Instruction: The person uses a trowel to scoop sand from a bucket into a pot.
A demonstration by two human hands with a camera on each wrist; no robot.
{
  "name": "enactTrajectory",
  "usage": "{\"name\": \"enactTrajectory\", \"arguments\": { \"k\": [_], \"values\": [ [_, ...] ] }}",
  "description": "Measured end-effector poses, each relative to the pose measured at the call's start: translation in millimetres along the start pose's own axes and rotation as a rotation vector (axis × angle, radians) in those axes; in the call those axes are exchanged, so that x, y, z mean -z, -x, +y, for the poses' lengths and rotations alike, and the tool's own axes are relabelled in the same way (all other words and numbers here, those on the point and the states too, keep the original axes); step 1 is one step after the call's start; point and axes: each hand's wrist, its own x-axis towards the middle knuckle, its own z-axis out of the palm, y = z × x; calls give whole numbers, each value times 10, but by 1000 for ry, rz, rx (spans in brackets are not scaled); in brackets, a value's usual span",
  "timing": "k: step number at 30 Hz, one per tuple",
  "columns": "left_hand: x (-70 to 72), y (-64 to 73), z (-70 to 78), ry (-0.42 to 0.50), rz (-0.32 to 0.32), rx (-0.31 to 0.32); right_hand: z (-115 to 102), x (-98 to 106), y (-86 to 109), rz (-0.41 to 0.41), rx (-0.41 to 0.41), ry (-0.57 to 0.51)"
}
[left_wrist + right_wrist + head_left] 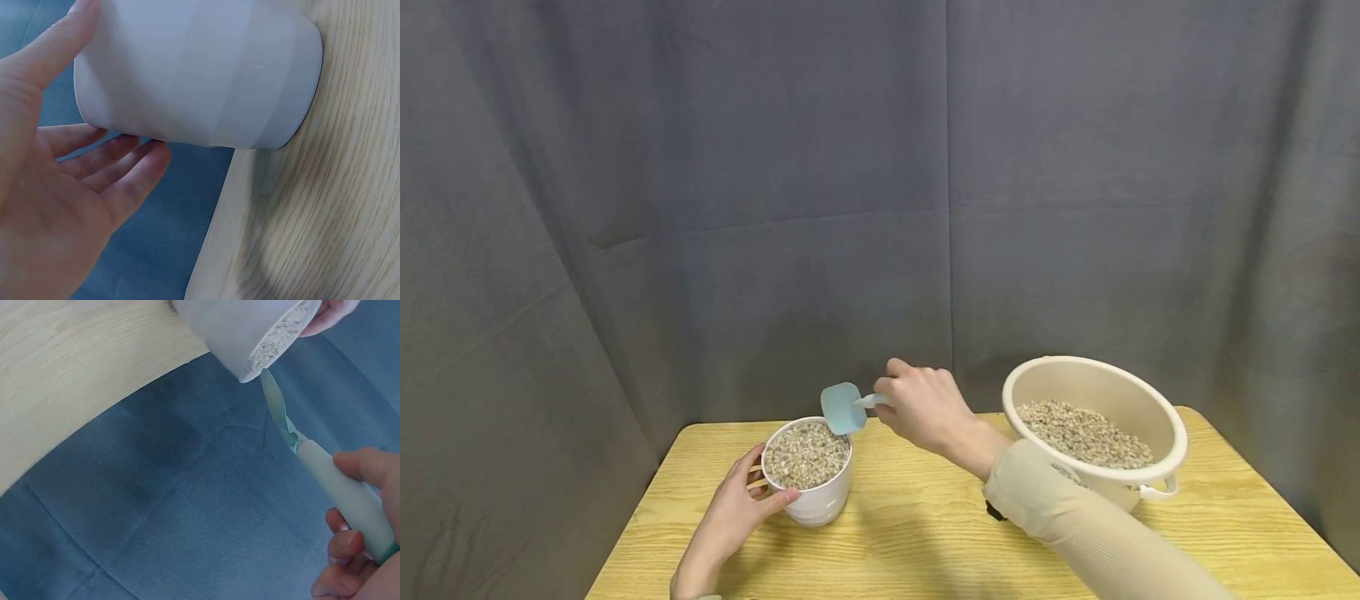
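A white flower pot (820, 504), filled nearly to the rim with small tan and grey gravel (807, 455), stands upright on the table. My left hand (730, 508) holds the pot from the left, thumb near the rim and fingers along the far side; in the left wrist view the fingertips (150, 165) touch its wall. A small garden scoop has a pale blue blade (844, 408) and a whitish handle (340, 487). My right hand (928, 408) grips that handle. The blade, with no gravel visible on it, is at the pot's far right rim.
A large cream tub (1097, 371) with side handles stands at the right of the wooden table (917, 517), partly filled with the same gravel. My right forearm passes in front of it. Grey curtains (820, 208) hang behind and at both sides.
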Motion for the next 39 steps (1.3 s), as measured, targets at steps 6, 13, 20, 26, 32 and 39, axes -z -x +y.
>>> {"name": "enactTrajectory", "arguments": {
  "k": [6,13,20,26,32,39],
  "values": [
    [-1,-1,5,7,-10,5,19,-25,61,-17,-71,-85],
    [12,3,25,15,-12,-9,69,-58,124,34,-139,-147],
    [14,-2,16,25,-22,7,126,-44,192,34,-231,-210],
    [-5,25,29,18,-11,-10,242,112,308,79,-260,-271],
    [-18,46,14,15,-12,-2,441,342,469,121,-233,-341],
    [-4,61,12,23,-9,11,809,692,662,163,-242,-326]
  ]
}}
